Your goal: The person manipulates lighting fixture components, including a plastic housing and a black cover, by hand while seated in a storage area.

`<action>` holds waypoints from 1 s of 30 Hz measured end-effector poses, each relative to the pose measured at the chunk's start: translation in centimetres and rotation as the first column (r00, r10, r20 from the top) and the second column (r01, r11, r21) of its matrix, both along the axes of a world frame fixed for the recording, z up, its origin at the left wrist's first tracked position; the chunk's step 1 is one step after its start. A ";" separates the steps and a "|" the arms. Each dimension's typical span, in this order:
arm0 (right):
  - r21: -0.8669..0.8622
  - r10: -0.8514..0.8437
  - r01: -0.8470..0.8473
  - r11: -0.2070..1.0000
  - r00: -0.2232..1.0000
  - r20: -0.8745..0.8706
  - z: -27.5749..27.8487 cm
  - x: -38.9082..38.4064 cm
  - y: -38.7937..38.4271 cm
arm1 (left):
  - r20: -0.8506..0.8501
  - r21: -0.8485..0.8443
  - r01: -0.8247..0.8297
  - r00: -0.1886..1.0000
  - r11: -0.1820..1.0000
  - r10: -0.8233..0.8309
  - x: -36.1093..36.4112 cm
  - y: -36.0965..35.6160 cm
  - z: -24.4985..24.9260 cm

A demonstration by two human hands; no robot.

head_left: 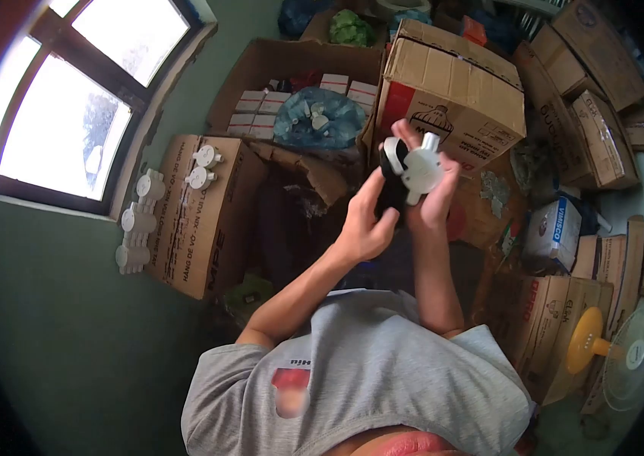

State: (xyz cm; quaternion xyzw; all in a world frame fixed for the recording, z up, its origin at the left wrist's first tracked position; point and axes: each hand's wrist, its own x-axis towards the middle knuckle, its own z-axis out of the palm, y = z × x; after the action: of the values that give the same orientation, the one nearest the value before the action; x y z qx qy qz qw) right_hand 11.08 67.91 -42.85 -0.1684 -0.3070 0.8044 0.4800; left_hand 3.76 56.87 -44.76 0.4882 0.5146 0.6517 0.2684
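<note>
Upper centre, the right hand (436, 204) pinches a white fitting (422, 171), best kept steady; the left hand (365, 226) touches a black item (393, 186), though I can't tell its grip.

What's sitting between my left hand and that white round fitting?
In the head view, a black item lies between your left hand and the white round fitting; I can't tell what it is.

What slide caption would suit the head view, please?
Right hand holding a round white fitting, left hand close by, cardboard boxes around.
</note>
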 end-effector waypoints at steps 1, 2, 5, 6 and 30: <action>0.021 -0.052 0.052 0.998 0.998 -0.026 0.4 -0.1 -0.1 | -0.047 -0.018 0.054 0.997 0.998 -0.054 0.0 -0.4 -1.1; 0.019 -0.044 0.044 0.999 0.999 -0.024 0.2 0.0 -0.2 | -0.072 -0.037 0.051 0.996 0.998 -0.054 0.2 -1.0 -1.2; 0.178 0.151 -0.173 0.969 0.980 0.130 -1.8 1.3 -0.4 | -0.089 -0.024 -0.027 0.996 0.999 0.025 0.7 -1.6 -1.7; 0.082 0.142 -0.160 0.984 0.972 0.189 -2.3 1.5 -1.5 | -0.082 0.018 -0.101 0.991 0.995 0.102 0.7 -1.4 -1.3; 0.069 0.226 -0.267 0.961 0.906 0.357 -3.2 3.6 -5.3 | -0.539 0.185 -0.275 0.774 0.944 0.331 -4.4 -6.5 0.2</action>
State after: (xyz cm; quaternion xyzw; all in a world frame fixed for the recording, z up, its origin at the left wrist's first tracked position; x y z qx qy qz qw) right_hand 14.68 62.65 -46.08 -0.2388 -0.4514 0.7972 0.3220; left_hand -0.67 50.36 -44.61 0.5812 0.6109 0.5369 -0.0275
